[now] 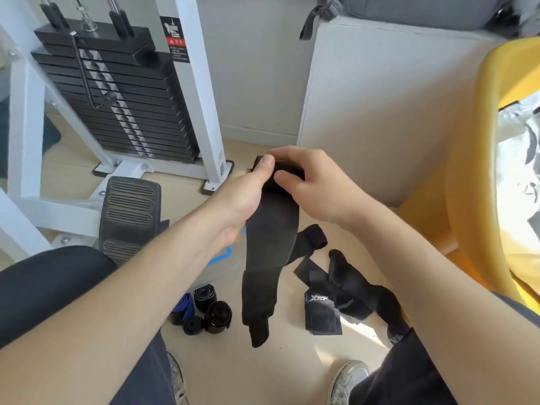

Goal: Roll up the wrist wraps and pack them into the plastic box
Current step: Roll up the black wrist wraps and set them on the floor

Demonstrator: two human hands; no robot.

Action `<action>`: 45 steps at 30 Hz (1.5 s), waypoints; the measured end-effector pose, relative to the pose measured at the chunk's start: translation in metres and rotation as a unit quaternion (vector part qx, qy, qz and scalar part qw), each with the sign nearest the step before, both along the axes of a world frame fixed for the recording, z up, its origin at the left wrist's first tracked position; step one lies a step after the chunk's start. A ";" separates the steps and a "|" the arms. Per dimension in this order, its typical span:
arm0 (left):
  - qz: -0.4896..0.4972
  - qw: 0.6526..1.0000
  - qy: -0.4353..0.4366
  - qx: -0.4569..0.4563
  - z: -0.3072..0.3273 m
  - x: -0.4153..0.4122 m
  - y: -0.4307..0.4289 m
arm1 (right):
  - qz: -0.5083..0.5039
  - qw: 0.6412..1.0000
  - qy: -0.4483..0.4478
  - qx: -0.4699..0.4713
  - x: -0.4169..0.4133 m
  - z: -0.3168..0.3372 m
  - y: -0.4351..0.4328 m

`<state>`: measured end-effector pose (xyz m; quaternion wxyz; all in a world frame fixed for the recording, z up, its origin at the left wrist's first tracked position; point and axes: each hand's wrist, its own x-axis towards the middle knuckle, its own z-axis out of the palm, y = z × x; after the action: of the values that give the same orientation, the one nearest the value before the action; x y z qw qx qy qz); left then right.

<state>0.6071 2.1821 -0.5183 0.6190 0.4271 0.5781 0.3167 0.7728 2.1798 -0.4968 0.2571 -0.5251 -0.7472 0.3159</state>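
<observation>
**A:** From the head camera, where is the wrap being worked?

**B:** Up in the air, above the floor. The left hand [248, 197] pinches the top end of a black wrist wrap [268, 258], thumb on top. The right hand [309, 182] curls its fingers over that same end, just beside. The rest hangs straight down, loose.

**A:** How will it handle?

**B:** I'd judge it light, soft and limp, a stretchy fabric that flops wherever it isn't held. The place to take hold is that top end. Start the roll there and keep it tight between thumbs and fingers, or the turns may spring loose.

**A:** And the others?

**B:** A few rolled wraps [217, 317], one of them blue, sit clustered on the floor below the left forearm. Unrolled wraps [324, 314] lie tangled to the right of the hanging one.

**A:** The box?

**B:** A blue rim shows under the left wrist, probably the plastic box [223, 254]. It is mostly hidden, so I cannot tell what is in it.

**A:** The surroundings?

**B:** A weight stack [117, 97] stands behind, and a yellow chair [467, 171] at the right.
</observation>
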 end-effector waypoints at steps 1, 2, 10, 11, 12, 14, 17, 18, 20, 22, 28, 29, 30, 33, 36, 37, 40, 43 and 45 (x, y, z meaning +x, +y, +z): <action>0.004 1.000 0.008 -0.002 0.001 0.000 0.001 | -0.001 1.000 -0.005 -0.018 -0.002 0.001 0.003; 0.008 1.000 0.020 -0.002 0.001 0.001 0.001 | 0.005 0.999 -0.027 -0.034 -0.004 0.000 0.007; 0.045 0.996 0.075 -0.023 -0.009 0.013 -0.013 | 0.048 0.988 -0.141 -0.033 -0.012 -0.004 0.012; 0.053 0.996 0.067 -0.027 -0.010 0.013 -0.016 | 0.048 0.988 -0.145 -0.024 -0.013 -0.002 0.011; 0.065 0.996 0.056 -0.028 -0.011 0.013 -0.019 | 0.049 0.988 -0.148 -0.018 -0.013 0.000 0.010; 0.094 0.994 0.038 -0.032 -0.013 0.012 -0.027 | 0.056 0.986 -0.155 -0.013 -0.015 0.003 0.007; 0.130 0.990 0.009 -0.045 -0.012 0.008 -0.041 | 0.065 0.985 -0.159 -0.017 -0.018 0.007 0.002; 0.137 0.989 -0.008 -0.049 -0.012 0.006 -0.045 | 0.066 0.986 -0.156 -0.016 -0.018 0.007 0.000; 0.128 0.990 -0.029 -0.049 -0.009 0.001 -0.052 | 0.063 0.988 -0.144 -0.004 -0.020 0.008 -0.006; 0.093 0.994 -0.030 -0.049 -0.003 -0.005 -0.056 | 0.061 0.988 -0.137 0.019 -0.022 0.007 -0.012; 0.011 0.999 -0.033 0.011 0.003 -0.025 -0.062 | 0.042 0.992 -0.089 0.080 -0.020 0.004 -0.030; 0.002 0.999 -0.033 0.021 0.001 -0.030 -0.063 | 0.039 0.992 -0.086 0.078 -0.019 0.001 -0.034; -0.006 0.999 -0.035 0.030 -0.001 -0.034 -0.063 | 0.036 0.993 -0.085 0.075 -0.018 -0.002 -0.039; -0.019 0.997 -0.055 0.050 -0.005 -0.040 -0.064 | 0.003 0.998 -0.062 0.033 -0.013 -0.009 -0.052; -0.016 0.992 -0.085 0.095 -0.007 -0.035 -0.062 | -0.055 0.996 0.028 -0.067 -0.014 -0.015 -0.062; -0.013 0.989 -0.086 0.119 -0.008 -0.033 -0.061 | -0.073 0.988 0.082 -0.105 -0.016 -0.017 -0.066; -0.015 0.981 -0.074 0.177 -0.010 -0.029 -0.058 | -0.104 0.964 0.188 -0.155 -0.021 -0.023 -0.073; -0.036 0.972 -0.043 0.227 -0.010 -0.028 -0.055 | -0.114 0.942 0.257 -0.185 -0.019 -0.023 -0.067; -0.064 0.955 0.015 0.289 -0.009 -0.028 -0.048 | -0.124 0.905 0.330 -0.237 -0.016 -0.023 -0.058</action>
<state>0.5796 2.1337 -0.5274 0.4799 0.6283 0.4424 0.4234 0.7570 2.1218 -0.5194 0.3935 -0.5248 -0.4519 0.6046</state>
